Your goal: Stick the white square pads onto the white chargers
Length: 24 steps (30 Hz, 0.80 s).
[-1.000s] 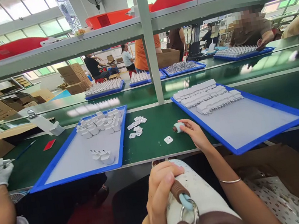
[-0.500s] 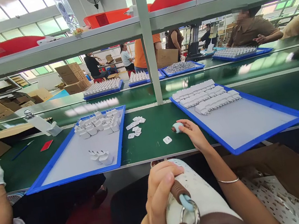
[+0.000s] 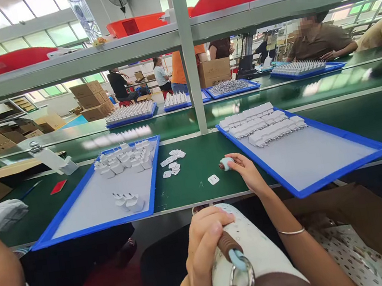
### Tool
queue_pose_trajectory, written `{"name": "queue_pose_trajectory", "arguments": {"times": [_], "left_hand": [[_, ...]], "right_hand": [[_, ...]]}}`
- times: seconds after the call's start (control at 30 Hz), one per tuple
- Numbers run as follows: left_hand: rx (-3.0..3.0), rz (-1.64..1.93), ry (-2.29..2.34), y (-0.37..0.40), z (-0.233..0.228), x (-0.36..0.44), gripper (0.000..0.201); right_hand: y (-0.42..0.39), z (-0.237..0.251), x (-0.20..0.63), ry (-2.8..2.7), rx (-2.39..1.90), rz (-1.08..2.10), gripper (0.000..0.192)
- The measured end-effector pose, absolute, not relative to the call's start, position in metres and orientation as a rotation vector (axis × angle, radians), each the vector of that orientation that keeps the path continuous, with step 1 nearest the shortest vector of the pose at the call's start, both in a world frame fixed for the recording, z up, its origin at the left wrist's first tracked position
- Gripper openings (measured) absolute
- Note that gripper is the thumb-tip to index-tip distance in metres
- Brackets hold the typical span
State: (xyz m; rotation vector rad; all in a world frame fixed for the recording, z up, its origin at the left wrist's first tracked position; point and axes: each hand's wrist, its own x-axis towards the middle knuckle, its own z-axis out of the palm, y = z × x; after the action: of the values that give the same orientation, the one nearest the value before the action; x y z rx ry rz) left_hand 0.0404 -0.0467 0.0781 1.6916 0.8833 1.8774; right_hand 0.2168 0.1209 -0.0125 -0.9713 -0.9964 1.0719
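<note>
Low in the centre of the frame, your left hand [image 3: 203,248] wraps its fingers around a white speckled bottle [image 3: 253,250]. Just above, your right hand [image 3: 249,172] rests on the green worktop [image 3: 197,181], fingers closed on a small pale-blue cap [image 3: 225,163]. A white square piece [image 3: 213,179] lies just left of it. Blue trays [image 3: 310,152] of white plugs flank it. At far left, a co-worker's gloved hand [image 3: 1,214] rests.

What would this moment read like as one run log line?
left hand: grips bottle | right hand: on cap, green table | trays: white plugs
</note>
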Motion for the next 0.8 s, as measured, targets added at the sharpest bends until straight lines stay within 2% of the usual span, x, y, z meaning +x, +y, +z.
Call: {"name": "queue_pose_trajectory", "arguments": {"times": [0.23,0.43,0.7,0.8], "left_hand": [[1.655,1.917,0.862,-0.0466,0.0815,0.043,0.041],[1.7,1.893,0.878,-0.0477,0.0815,0.0424,0.034],[1.649,1.93,0.874,-0.0466,0.0837,0.047,0.042],[1.663,1.943,0.851,-0.0461,0.0826,0.0464,0.037]], "right_hand": [[0.121,-0.013,0.2172,-1.008,-0.963,1.067,0.051],[0.1192,-0.0106,0.216,-1.019,-0.948,1.076,0.05],[0.1174,-0.0079,0.2153,-1.028,-0.933,1.085,0.048],[0.1182,-0.0089,0.2154,-1.028,-0.934,1.081,0.048]]}}
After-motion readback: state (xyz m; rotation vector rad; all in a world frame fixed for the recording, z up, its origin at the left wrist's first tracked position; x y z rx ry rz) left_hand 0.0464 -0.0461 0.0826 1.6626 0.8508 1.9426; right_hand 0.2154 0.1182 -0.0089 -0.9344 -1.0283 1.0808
